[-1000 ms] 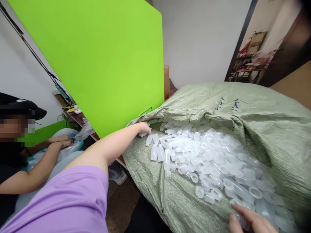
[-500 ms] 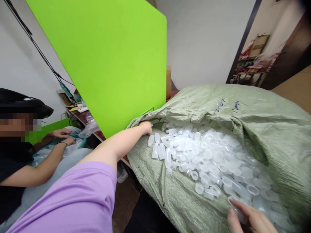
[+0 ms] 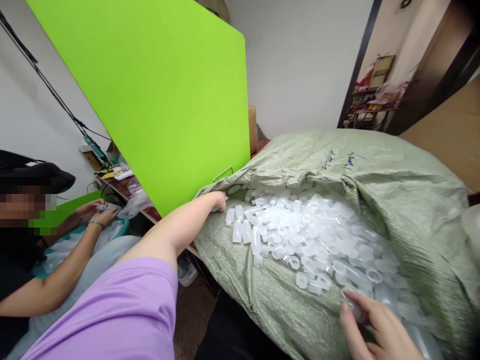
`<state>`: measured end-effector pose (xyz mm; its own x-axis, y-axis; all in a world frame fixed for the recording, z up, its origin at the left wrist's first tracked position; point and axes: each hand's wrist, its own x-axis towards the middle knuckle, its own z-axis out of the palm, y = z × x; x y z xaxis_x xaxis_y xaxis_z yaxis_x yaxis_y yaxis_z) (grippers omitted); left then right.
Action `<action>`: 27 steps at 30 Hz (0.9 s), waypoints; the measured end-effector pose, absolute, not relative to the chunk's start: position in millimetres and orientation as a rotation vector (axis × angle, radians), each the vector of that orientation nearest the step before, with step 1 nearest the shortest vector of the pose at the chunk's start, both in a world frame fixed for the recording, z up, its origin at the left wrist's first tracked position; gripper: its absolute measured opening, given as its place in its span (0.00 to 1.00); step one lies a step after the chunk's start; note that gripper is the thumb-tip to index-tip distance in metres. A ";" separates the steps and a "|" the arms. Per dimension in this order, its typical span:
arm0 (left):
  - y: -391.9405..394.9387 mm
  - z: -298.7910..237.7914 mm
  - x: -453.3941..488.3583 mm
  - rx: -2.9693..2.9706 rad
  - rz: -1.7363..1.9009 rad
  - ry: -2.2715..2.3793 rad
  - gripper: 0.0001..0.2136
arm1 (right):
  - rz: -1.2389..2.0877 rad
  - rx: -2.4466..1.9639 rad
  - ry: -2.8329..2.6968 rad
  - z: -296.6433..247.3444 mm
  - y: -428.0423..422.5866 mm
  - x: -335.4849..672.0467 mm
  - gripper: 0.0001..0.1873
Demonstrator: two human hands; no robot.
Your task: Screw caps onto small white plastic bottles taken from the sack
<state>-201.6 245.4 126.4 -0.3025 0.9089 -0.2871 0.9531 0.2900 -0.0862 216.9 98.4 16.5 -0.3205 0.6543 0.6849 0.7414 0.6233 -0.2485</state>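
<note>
Green panel, cropped sack, left hand with grip unclear

Left fingers partly hidden, sack cut off below

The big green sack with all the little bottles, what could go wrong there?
The loose bottles on the near side of the sack might slide down to the floor. The left hand is close beside some of them and could knock them. The right hand pinches a small bottle, which might slip from its grip.
</note>
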 end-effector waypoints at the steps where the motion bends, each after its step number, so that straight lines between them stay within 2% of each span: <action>1: 241.6 125.7 -202.5 1.710 -0.384 2.370 0.16 | -0.144 -1.084 -2.070 17.0 98.4 217.1 0.16; 3: 231.9 123.8 -203.2 1.694 -0.397 2.360 0.19 | -0.153 -1.071 -2.075 17.9 98.0 216.8 0.16; 7: 212.3 120.4 -203.0 1.732 -0.332 2.335 0.33 | -0.162 -1.043 -2.071 19.9 96.1 214.9 0.16; 9: 206.1 119.2 -203.1 1.749 -0.293 2.343 0.35 | -0.155 -1.045 -2.052 22.8 94.7 213.0 0.17; 21: 184.7 103.4 -212.5 1.884 0.043 2.526 0.28 | -0.098 -1.128 -1.988 32.9 88.7 204.8 0.18; 27: 178.7 110.3 -225.9 1.899 -0.024 2.402 0.24 | 0.059 -1.218 -1.979 26.9 84.1 206.7 0.19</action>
<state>-225.9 178.7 110.3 -0.2290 0.9708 -0.0718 0.9720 0.2320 0.0365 206.7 84.1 26.9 -0.2220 0.7697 0.5985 0.7327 0.5367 -0.4184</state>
